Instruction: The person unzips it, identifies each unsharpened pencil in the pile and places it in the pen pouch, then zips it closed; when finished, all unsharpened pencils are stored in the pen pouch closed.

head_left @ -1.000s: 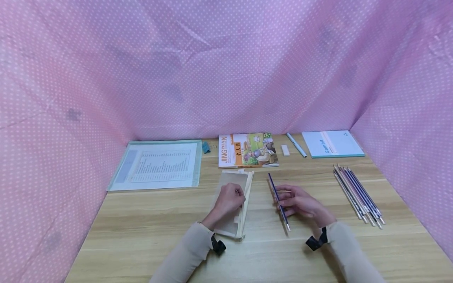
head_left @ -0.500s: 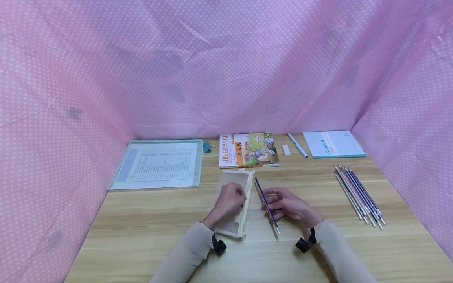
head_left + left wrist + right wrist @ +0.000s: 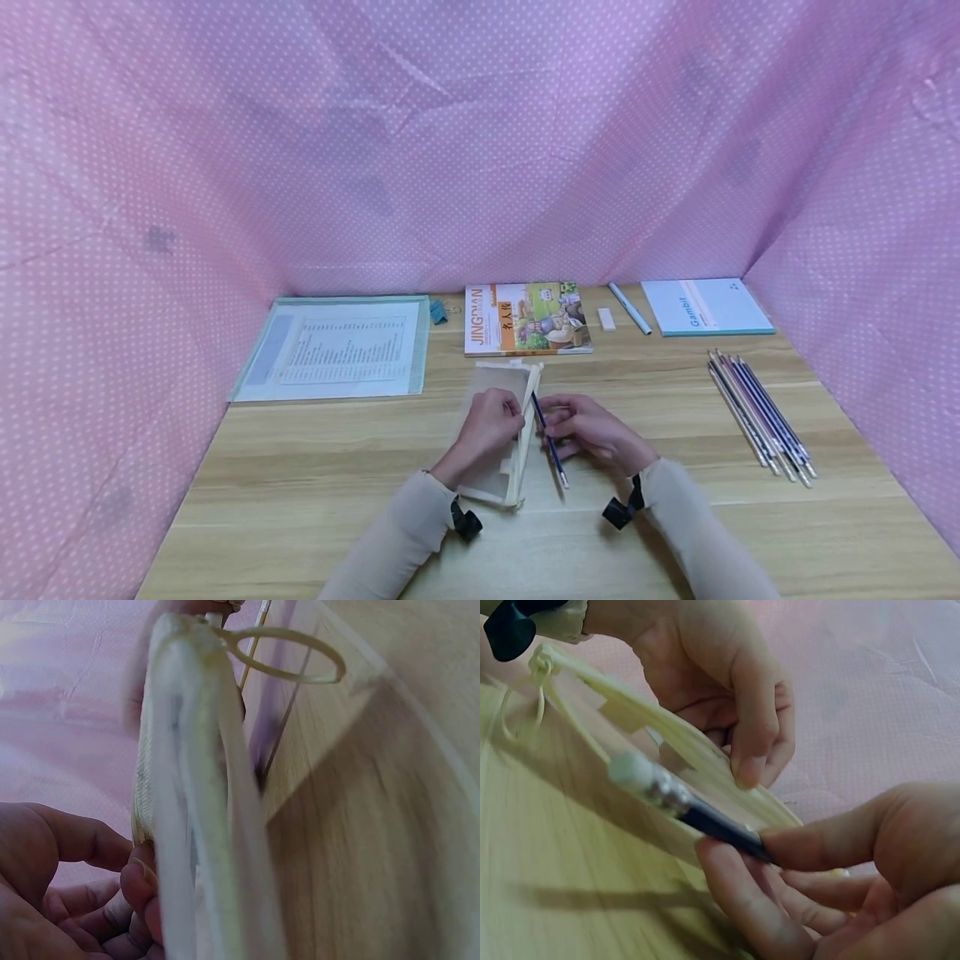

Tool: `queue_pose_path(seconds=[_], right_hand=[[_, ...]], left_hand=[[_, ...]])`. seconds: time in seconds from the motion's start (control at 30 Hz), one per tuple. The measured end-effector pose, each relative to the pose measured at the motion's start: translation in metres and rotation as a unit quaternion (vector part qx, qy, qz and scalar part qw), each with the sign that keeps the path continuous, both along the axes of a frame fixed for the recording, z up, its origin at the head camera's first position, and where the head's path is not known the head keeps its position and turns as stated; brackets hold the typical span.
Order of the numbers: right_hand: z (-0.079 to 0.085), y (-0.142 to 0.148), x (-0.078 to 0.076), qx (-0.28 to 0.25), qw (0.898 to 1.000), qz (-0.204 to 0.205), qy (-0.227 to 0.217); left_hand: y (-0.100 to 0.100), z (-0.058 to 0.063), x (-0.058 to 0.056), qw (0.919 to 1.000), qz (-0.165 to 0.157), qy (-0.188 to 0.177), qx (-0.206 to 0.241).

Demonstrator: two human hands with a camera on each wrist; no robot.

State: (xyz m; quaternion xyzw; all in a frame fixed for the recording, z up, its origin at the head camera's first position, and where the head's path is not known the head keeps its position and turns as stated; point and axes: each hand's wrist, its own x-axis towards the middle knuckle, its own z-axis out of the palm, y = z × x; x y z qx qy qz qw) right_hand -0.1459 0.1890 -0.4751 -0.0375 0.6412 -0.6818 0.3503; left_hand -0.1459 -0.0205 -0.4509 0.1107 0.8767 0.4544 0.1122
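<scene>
A translucent pencil pouch (image 3: pixel 486 481) with a cream zipper edge lies in the middle of the table. My left hand (image 3: pixel 489 421) pinches the zippered edge between thumb and fingers, holding the mouth parted, as the right wrist view shows. In my right hand (image 3: pixel 592 429) a dark blue pencil (image 3: pixel 712 825) is pinched between thumb and fingers. Its white eraser end points toward me, and its far end overlaps the pouch's opening. A loop of cord (image 3: pixel 289 656) hangs from the near end of the zipper.
Several pencils (image 3: pixel 761 417) lie in a bundle at the right. Along the back are a clear document folder (image 3: pixel 416 350), teal binder clip (image 3: pixel 438 312), picture-covered book (image 3: pixel 528 321), white eraser (image 3: pixel 606 319), light blue pen (image 3: pixel 630 308) and Gambit notebook (image 3: pixel 705 306).
My right hand has moved left with the pencil, bringing its far end to the pouch's opening. My left hand keeps its grip, and the pouch edge has shifted slightly right.
</scene>
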Motion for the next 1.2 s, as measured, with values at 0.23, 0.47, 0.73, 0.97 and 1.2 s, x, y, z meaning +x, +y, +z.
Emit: queue_pose_path(seconds=[0.23, 0.47, 0.73, 0.97, 1.2], right_hand=[[0.004, -0.013, 0.0, 0.018, 0.998, -0.062, 0.003], [0.005, -0.026, 0.002, 0.022, 0.993, -0.114, -0.003], [0.002, -0.036, 0.005, 0.045, 0.987, -0.151, 0.007], [0.0, -0.041, 0.007, 0.04, 0.985, -0.168, 0.006], [0.002, -0.046, 0.005, 0.057, 0.98, -0.191, -0.012]], left_hand=[[0.0, -0.002, -0.001, 0.9999, -0.001, 0.009, -0.007], [0.001, -0.002, -0.003, 0.9999, 0.002, 0.001, -0.014], [0.002, -0.002, -0.004, 0.9999, 0.006, -0.006, -0.011], [0.003, -0.001, -0.004, 0.9995, 0.012, -0.027, -0.007], [0.004, 0.0, -0.006, 0.9994, 0.009, -0.032, -0.008]])
